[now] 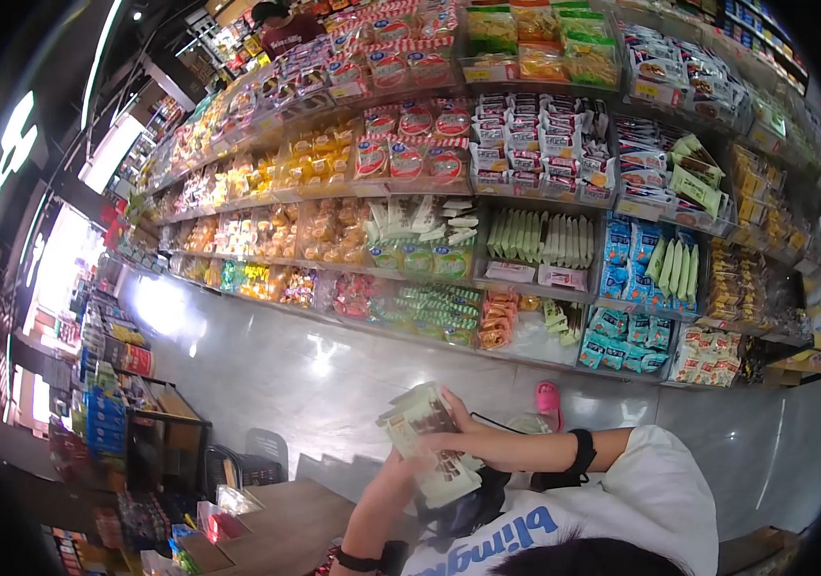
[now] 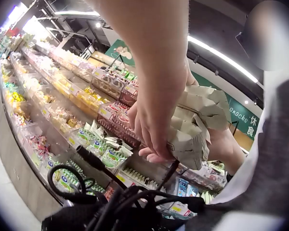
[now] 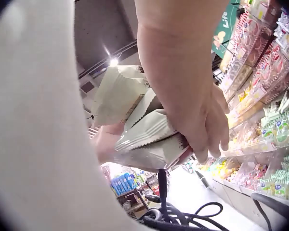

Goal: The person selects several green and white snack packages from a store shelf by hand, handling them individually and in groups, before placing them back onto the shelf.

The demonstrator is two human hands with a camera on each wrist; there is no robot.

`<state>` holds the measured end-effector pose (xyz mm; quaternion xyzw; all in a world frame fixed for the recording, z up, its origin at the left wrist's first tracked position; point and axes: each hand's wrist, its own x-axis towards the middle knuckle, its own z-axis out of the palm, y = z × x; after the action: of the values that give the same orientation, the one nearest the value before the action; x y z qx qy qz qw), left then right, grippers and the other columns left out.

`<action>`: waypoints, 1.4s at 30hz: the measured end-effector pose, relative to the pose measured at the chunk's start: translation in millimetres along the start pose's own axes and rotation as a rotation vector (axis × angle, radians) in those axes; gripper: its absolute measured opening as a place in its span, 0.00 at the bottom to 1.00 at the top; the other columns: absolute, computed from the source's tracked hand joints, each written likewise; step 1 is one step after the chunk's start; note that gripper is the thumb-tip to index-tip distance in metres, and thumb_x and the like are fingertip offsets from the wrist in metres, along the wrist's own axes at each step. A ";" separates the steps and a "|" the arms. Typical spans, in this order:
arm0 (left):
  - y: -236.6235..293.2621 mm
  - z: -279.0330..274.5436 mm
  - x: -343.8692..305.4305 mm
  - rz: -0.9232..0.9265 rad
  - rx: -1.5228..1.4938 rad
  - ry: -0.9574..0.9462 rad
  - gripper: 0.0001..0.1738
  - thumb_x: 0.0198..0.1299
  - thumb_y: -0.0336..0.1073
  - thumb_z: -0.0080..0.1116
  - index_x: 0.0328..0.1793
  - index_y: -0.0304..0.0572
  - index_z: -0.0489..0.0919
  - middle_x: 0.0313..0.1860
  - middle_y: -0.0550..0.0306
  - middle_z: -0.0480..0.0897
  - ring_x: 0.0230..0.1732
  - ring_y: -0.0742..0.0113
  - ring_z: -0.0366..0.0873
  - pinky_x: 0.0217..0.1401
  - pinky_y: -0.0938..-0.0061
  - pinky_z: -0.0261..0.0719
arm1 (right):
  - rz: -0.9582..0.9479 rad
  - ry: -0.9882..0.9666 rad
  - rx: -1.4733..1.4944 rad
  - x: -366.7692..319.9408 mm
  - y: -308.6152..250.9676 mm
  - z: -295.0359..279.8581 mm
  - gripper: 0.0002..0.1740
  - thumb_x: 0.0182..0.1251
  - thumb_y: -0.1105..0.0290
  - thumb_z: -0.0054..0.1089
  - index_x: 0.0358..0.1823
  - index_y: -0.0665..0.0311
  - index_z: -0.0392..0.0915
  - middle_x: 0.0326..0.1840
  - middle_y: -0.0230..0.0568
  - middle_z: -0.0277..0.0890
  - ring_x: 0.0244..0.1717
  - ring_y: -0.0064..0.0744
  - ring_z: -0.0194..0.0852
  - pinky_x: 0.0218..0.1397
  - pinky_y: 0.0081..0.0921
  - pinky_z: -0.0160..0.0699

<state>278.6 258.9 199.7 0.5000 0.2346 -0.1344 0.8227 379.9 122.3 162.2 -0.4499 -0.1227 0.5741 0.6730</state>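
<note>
Several pale green-white snack packets are bunched together between my two hands, in front of the white shirt. My left hand grips the near side of the bunch. From the other side my right hand holds it, with the forearm crossing in front of the shirt. In the left wrist view the crimped ends of the packets stick out beside my left hand. The right wrist view has my right hand over the packets, its thumb side hidden.
Tiered shelves of wrapped snacks run across the front. A brown table and a black basket stand at lower left. Black cables hang below the hands. A pink slipper shows on the floor, and another person is far back.
</note>
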 end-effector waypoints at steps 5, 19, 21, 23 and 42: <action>26.2 18.7 51.7 -0.028 -0.012 -0.047 0.40 0.45 0.38 0.58 0.67 0.33 0.60 0.57 0.52 0.73 0.55 0.63 0.75 0.57 0.69 0.74 | -0.093 -0.110 0.091 13.5 -34.8 -42.8 0.58 0.59 0.57 0.64 0.74 0.58 0.23 0.72 0.47 0.46 0.72 0.35 0.45 0.71 0.30 0.50; 5.6 18.7 244.9 -0.402 0.241 -0.249 0.28 0.55 0.30 0.62 0.62 0.39 0.68 0.55 0.56 0.75 0.56 0.67 0.73 0.59 0.71 0.72 | -0.384 -0.038 -0.665 61.9 -74.1 -226.9 0.56 0.46 0.56 0.71 0.72 0.60 0.44 0.66 0.57 0.52 0.69 0.46 0.49 0.70 0.33 0.49; -19.2 6.7 271.3 -0.454 0.201 -0.302 0.28 0.52 0.30 0.66 0.60 0.42 0.70 0.51 0.59 0.77 0.52 0.71 0.75 0.54 0.74 0.74 | -0.322 -0.003 -0.825 61.9 -71.9 -242.9 0.55 0.45 0.55 0.71 0.71 0.60 0.45 0.66 0.59 0.53 0.68 0.52 0.50 0.70 0.37 0.50; -28.9 12.4 285.6 -0.496 0.196 -0.279 0.28 0.51 0.30 0.67 0.60 0.43 0.70 0.51 0.60 0.77 0.52 0.71 0.75 0.54 0.74 0.75 | -0.324 0.055 -0.915 70.1 -45.4 -267.4 0.55 0.44 0.52 0.70 0.70 0.60 0.46 0.64 0.62 0.54 0.66 0.60 0.51 0.69 0.43 0.51; -89.2 -17.6 359.4 -0.177 1.239 0.019 0.29 0.58 0.45 0.56 0.63 0.41 0.69 0.50 0.40 0.79 0.51 0.46 0.77 0.54 0.62 0.74 | 0.408 0.838 -1.028 121.6 52.0 -367.3 0.41 0.50 0.51 0.59 0.66 0.55 0.55 0.66 0.60 0.55 0.66 0.65 0.51 0.62 0.63 0.51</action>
<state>540.4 237.9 -62.1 0.8640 0.1610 -0.3088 0.3636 633.6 55.8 -127.0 -0.9095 -0.0218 0.3361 0.2437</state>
